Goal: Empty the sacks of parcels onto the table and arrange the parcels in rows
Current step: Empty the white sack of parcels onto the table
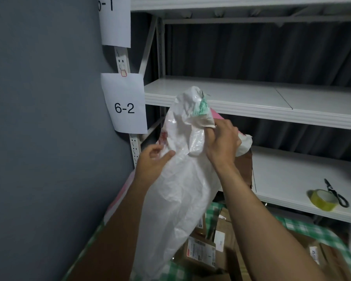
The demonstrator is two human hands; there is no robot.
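Observation:
A white woven sack (182,191) is held up in front of the shelving, its top end raised and its body hanging down over the table. My right hand (221,140) grips the sack's bunched upper fabric. My left hand (154,159) holds the sack's left side, thumb on the front. Below the sack, several brown cardboard parcels (201,254) with white labels lie in a loose heap on a table covered with a green checked cloth (304,226). More parcels (320,254) lie at the lower right.
White metal shelves (251,98) stand behind the table. A roll of yellow tape (322,199) and black scissors (335,193) lie on the lower shelf. A brown box (244,169) stands behind the sack. Paper label "6-2" (124,102) hangs on the upright; a grey wall (45,118) fills the left.

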